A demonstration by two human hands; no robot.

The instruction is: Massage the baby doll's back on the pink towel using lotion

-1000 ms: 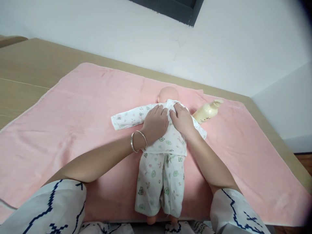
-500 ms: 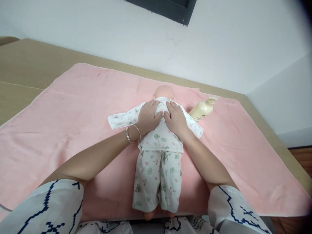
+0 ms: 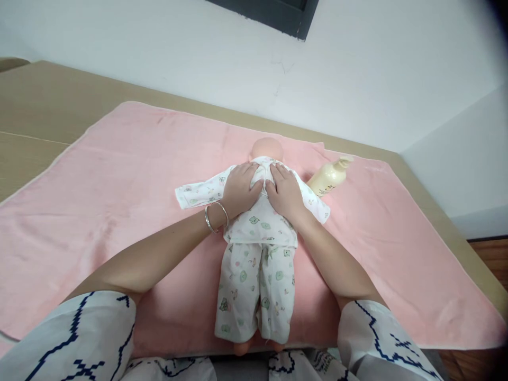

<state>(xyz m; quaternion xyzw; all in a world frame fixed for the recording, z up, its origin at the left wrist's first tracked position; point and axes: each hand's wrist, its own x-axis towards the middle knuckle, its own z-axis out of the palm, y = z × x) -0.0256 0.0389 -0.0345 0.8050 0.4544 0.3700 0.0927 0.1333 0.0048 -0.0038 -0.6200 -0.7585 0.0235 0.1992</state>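
A baby doll [image 3: 260, 227] in white pajamas with a green print lies on a pink cloth [image 3: 151, 159], its head at the far side and its feet toward me. It seems to be face down, as no face shows. My left hand [image 3: 242, 189] rests flat on the left half of its upper back, with a bangle on that wrist. On the right half lies my right hand [image 3: 284, 191], also flat, fingers pointing to the doll's head. The two thumbs nearly meet in the middle. Neither hand grips anything.
A cream pump bottle [image 3: 328, 178] lies tilted on the cloth beside the doll's right-hand sleeve. Under the cloth is a wooden table [image 3: 51, 100] whose far edge meets a white wall [image 3: 190, 53]. A dark frame [image 3: 273, 16] hangs on that wall.
The whole view has shifted very slightly. Both hands stay in the same place on the doll's back, and the doll and bottle have not visibly moved.
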